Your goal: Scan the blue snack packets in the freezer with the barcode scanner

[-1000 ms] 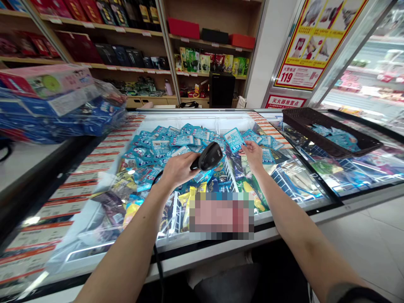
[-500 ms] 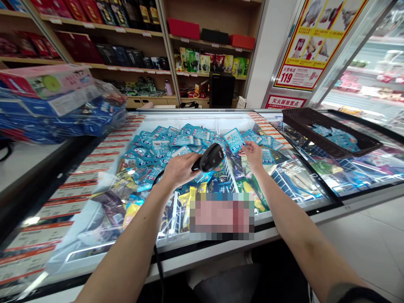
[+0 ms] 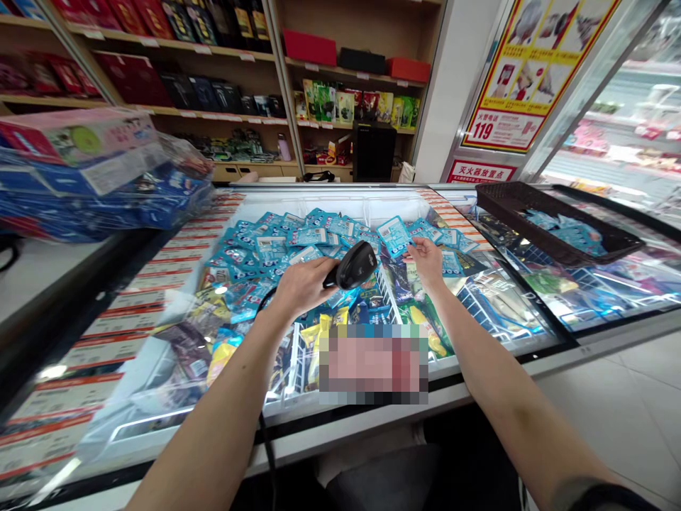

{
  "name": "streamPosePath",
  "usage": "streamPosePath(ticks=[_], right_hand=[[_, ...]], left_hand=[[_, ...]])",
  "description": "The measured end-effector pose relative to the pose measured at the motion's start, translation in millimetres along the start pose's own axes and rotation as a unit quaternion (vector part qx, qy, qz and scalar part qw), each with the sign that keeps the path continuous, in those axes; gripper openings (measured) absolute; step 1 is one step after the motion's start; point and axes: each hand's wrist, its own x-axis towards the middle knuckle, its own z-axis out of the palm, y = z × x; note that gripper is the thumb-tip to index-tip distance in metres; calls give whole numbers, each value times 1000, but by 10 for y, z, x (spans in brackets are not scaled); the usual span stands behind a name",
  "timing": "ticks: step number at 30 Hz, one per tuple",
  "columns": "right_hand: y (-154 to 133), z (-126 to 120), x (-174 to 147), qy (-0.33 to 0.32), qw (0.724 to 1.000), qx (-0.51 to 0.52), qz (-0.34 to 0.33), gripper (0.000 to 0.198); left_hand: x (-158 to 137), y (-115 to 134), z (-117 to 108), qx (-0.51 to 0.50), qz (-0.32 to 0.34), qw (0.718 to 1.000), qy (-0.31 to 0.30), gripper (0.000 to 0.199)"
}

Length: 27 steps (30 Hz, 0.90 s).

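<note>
Left hand [image 3: 304, 287]: bare, wrist uncovered
Right hand [image 3: 427, 264]: bare, wrist uncovered
Left forearm [image 3: 234, 387]: bare, one small spot
Right forearm [image 3: 492, 362]: bare, slim
Right sleeve [image 3: 606, 495]: black, greyish edge
Lower clothing [image 3: 468, 458]: black, its cut unclear

Wooden shelves [image 3: 362, 18], white pillar [image 3: 452, 78], pale tiled floor [image 3: 617, 404]
</note>
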Motion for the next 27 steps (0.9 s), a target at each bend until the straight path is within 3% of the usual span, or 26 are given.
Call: streamPosePath(ticks=[18,23,27], right_hand=[[-47,13,-24,13,1000,-25,2,33],[-68,-36,19,66,995,-75,6,38],[-72,-247,114,132,982,-134,1,45]], left_hand=[[2,12,-18,1,-22,1000,-4,37],[2,7,-28,-2,-35,999,-5,37],[0,-4,-31,-5,-37,999,-2,37]])
